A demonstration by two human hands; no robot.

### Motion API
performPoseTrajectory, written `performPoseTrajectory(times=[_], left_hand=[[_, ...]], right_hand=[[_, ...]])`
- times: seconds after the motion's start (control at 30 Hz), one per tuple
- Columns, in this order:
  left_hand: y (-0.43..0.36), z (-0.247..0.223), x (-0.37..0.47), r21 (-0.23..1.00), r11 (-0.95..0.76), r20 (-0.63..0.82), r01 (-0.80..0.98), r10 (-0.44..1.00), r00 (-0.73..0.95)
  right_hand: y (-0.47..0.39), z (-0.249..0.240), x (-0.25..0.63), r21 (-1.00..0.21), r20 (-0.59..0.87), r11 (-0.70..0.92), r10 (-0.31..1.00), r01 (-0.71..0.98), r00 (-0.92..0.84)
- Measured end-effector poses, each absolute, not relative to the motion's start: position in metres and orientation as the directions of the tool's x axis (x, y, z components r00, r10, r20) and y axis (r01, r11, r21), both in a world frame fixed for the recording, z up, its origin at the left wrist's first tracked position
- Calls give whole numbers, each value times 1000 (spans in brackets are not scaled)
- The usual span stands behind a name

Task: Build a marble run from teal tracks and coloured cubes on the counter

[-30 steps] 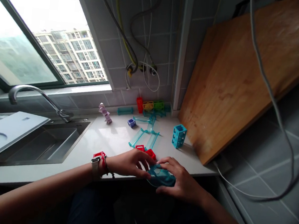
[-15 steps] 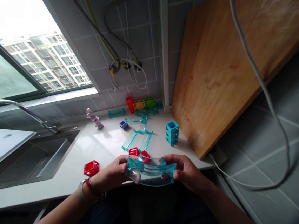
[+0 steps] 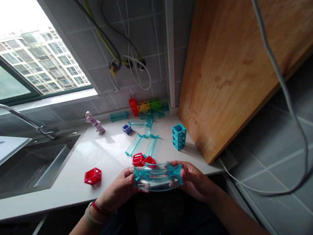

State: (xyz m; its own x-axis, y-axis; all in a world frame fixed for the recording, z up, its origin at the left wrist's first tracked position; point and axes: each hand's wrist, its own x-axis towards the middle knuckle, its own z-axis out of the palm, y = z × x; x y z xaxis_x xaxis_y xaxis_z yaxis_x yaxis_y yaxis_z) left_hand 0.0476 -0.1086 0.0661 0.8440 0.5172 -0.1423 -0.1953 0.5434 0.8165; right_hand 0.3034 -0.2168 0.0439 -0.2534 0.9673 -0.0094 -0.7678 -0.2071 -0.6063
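Note:
Between my two hands is a clear teal curved track piece (image 3: 157, 184), held up just over the counter's front edge. My left hand (image 3: 123, 186) grips its left end, and my right hand (image 3: 194, 180) closes on its right end. It looks like more than one curved channel; I cannot tell whether these are separate pieces. Right behind it lie two red block frames (image 3: 138, 159), partly hidden by the track. Another red block frame (image 3: 93, 176) sits to the left of my left hand. Straight clear teal track pieces (image 3: 151, 145) lie flat farther back.
A teal block tower (image 3: 178, 137) stands upright at the right, near a leaning wooden board (image 3: 221, 79). Farther back are a small blue block (image 3: 127, 129), a purple twisted piece (image 3: 95, 122) and red, yellow and green blocks (image 3: 143, 107). A sink (image 3: 58, 156) borders the left.
The view has shifted slightly. The track piece stays between both hands and has tilted a little, its right end higher. The blocks on the counter keep their places.

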Motion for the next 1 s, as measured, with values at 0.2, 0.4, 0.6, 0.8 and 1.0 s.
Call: performPoseTrajectory(times=[0.2, 0.4, 0.6, 0.8, 1.0], left_hand=[[-107, 71, 41, 834, 530, -199, -155, 550, 811], [-104, 68, 34, 848, 517, -220, -114, 539, 813], [-101, 93, 38, 988, 137, -153, 78, 708, 690], [-117, 113, 55, 670, -678, 317, 303, 630, 709], [-112, 117, 73, 395, -880, 306, 265, 398, 865]], right_hand=[[-216, 45, 302, -667, -48, -232, 962, -708, -269], [-216, 44, 301, -671, -83, -252, 960, -698, -266], [-214, 45, 300, -748, -144, -143, 988, -648, -52], [-212, 45, 291, -818, -166, -76, 980, -570, 107], [-214, 44, 288, -848, -121, -87, 992, -523, 31]])
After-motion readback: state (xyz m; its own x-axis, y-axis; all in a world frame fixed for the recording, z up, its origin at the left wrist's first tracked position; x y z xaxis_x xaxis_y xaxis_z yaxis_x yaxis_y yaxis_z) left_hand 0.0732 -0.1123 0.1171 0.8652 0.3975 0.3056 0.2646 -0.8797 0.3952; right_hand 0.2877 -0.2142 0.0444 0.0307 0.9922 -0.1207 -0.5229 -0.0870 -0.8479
